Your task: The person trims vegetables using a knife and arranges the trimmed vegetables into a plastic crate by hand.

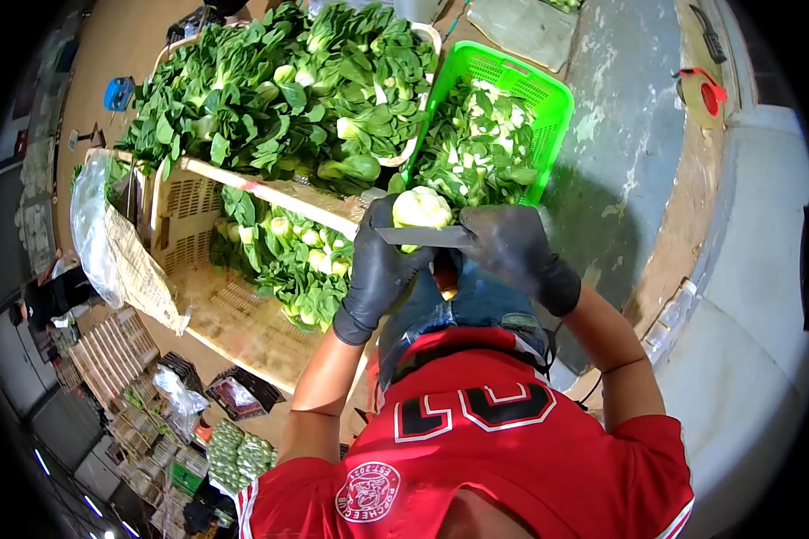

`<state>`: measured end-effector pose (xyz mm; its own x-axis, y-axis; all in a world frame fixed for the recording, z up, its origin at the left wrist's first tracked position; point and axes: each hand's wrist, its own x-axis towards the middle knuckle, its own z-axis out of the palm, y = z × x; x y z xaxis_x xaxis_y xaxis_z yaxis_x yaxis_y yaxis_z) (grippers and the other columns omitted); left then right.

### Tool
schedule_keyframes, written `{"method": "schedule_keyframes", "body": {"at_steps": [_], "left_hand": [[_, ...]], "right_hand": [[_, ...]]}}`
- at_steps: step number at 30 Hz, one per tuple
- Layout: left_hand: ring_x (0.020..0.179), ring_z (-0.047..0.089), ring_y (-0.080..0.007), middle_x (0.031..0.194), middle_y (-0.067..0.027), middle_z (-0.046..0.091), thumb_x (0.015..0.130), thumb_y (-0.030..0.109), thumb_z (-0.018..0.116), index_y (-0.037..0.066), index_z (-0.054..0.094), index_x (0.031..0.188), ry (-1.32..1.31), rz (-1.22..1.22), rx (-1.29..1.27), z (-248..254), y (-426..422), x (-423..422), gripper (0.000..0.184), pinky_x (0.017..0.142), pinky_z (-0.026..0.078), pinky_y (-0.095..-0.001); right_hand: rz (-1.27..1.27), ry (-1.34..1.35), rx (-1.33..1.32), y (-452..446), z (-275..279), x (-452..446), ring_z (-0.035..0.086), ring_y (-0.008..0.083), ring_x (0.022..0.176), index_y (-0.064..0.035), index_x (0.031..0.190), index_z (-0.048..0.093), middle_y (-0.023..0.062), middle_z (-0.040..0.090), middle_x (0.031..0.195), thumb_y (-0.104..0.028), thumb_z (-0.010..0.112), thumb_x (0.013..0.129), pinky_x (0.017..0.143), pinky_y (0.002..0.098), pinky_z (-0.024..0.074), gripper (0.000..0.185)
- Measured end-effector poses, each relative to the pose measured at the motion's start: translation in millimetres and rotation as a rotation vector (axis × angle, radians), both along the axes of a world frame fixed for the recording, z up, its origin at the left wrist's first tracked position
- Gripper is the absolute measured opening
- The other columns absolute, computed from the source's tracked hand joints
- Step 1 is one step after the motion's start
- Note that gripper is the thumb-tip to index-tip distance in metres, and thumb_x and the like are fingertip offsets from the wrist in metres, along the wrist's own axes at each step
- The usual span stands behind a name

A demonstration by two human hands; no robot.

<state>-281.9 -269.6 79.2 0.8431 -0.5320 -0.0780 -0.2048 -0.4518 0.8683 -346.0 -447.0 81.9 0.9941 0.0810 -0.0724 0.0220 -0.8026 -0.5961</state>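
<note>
Black gloves cover both hands. My left hand (pixel 379 256) is closed around a head of bok choy (pixel 422 207), its pale base facing up and outward. My right hand (pixel 509 244) grips a knife (pixel 425 236), whose flat blade lies across the near side of the bok choy, close to my left fingers. Just beyond the hands, a bright green crate (pixel 557 126) holds cut leaves and pale pieces. A large heap of leafy bok choy (pixel 279 90) fills a container at the upper left. Below it, a beige crate (pixel 234 314) holds more bok choy heads.
Clear plastic and a woven sack (pixel 139 269) hang over the beige crate's left end. A red tape roll (pixel 712 97) sits at the upper right. A clear bottle (pixel 672 314) lies right of my forearm. Part of another person (pixel 58 296) shows at far left.
</note>
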Motion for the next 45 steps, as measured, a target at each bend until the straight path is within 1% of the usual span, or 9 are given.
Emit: {"method": "schedule_keyframes", "body": {"at_steps": [10, 17, 22, 29, 30, 34, 41, 43, 45], "left_hand": [[0.088, 0.054, -0.0353, 0.092, -0.0171, 0.055, 0.059, 0.014, 0.076, -0.001, 0.049, 0.104, -0.086, -0.05, 0.097, 4.1, -10.5, -7.0, 0.054, 0.078, 0.043, -0.0405], [0.093, 0.058, -0.0276, 0.101, -0.016, 0.059, 0.062, 0.019, 0.077, 0.0, 0.048, 0.109, -0.022, -0.091, -0.008, -4.7, -12.6, -13.1, 0.058, 0.082, 0.045, -0.035], [0.099, 0.052, -0.0324, 0.105, -0.0189, 0.053, 0.062, 0.022, 0.078, -0.002, 0.042, 0.116, 0.149, -0.075, -0.024, -14.8, -29.6, -7.4, 0.068, 0.086, 0.041, -0.0386], [0.099, 0.055, -0.025, 0.108, -0.0163, 0.053, 0.071, 0.034, 0.073, -0.001, 0.04, 0.12, 0.453, -0.343, -0.165, -26.3, -21.1, 22.6, 0.068, 0.085, 0.044, -0.0346], [0.097, 0.056, -0.0215, 0.105, -0.0143, 0.056, 0.074, 0.032, 0.072, 0.0, 0.043, 0.117, 0.267, -0.431, -0.063, -17.7, -20.9, 29.2, 0.061, 0.082, 0.045, -0.0323], [0.079, 0.048, -0.0101, 0.085, -0.003, 0.054, 0.077, 0.028, 0.069, -0.002, 0.052, 0.102, 0.655, -0.498, -0.21, -32.4, -25.8, 50.1, 0.042, 0.075, 0.043, -0.0263], [0.082, 0.055, -0.0139, 0.088, -0.0099, 0.059, 0.084, 0.03, 0.059, -0.007, 0.051, 0.103, 0.473, -0.791, -0.188, -64.8, -59.1, 63.3, 0.042, 0.075, 0.046, -0.0286], [0.079, 0.056, -0.0153, 0.087, -0.0093, 0.059, 0.085, 0.031, 0.057, -0.007, 0.052, 0.102, 0.852, -0.797, -0.377, -78.2, -66.1, 60.0, 0.042, 0.074, 0.046, -0.0294], [0.091, 0.057, -0.0208, 0.099, -0.0141, 0.058, 0.086, 0.038, 0.054, -0.007, 0.049, 0.112, 0.364, -0.604, -0.285, -127.4, -65.0, 57.0, 0.052, 0.084, 0.044, -0.0308]], "right_hand": [[-0.139, 0.04, 0.129, -11.4, -6.6, -14.7, 0.053, 0.0346, 0.054, -0.0044, 0.068, 0.053, 0.0159, 0.053, 0.063, -0.019, 0.063, 0.073, 0.049, 0.0411, 0.0409, 0.018], [-0.496, 0.402, 0.083, -64.5, -150.2, -48.5, 0.057, 0.0355, 0.067, -0.0032, 0.074, 0.058, 0.0191, 0.057, 0.069, -0.029, 0.06, 0.077, 0.061, 0.0455, 0.0443, 0.026], [-0.332, -0.024, 0.853, -38.7, -76.3, -30.5, 0.052, 0.0165, 0.099, -0.0003, 0.124, 0.042, 0.0106, 0.057, 0.108, -0.021, 0.069, 0.078, 0.087, 0.0314, 0.0409, 0.057], [-0.042, 0.188, 0.965, -42.8, -37.2, 0.7, 0.055, 0.0157, 0.093, 0.0006, 0.116, 0.049, 0.0107, 0.06, 0.103, -0.027, 0.074, 0.072, 0.084, 0.0308, 0.0425, 0.057], [0.006, 0.189, 0.894, -46.4, -39.4, 1.5, 0.055, 0.0151, 0.093, 0.0004, 0.116, 0.05, 0.0108, 0.06, 0.103, -0.028, 0.074, 0.072, 0.084, 0.0309, 0.0425, 0.057], [0.066, 0.272, 0.862, -60.5, -40.5, 5.9, 0.056, 0.0148, 0.088, 0.0004, 0.111, 0.054, 0.0093, 0.062, 0.096, -0.027, 0.073, 0.072, 0.081, 0.0312, 0.0436, 0.052], [-0.011, 0.422, 0.712, -86.1, -28.9, -1.9, 0.056, 0.0145, 0.067, 0.0034, 0.105, 0.057, 0.0086, 0.062, 0.08, -0.028, 0.071, 0.07, 0.065, 0.0291, 0.0459, 0.049], [-0.005, 0.443, 0.643, -95.4, -40.2, -6.9, 0.053, 0.0137, 0.059, 0.0039, 0.101, 0.058, 0.0075, 0.06, 0.074, -0.031, 0.071, 0.068, 0.058, 0.0273, 0.0449, 0.051], [0.087, 0.359, 0.552, -103.5, -59.2, -8.8, 0.052, 0.0128, 0.058, 0.0034, 0.1, 0.058, 0.0067, 0.06, 0.073, -0.031, 0.071, 0.067, 0.057, 0.0264, 0.0445, 0.05]]}}
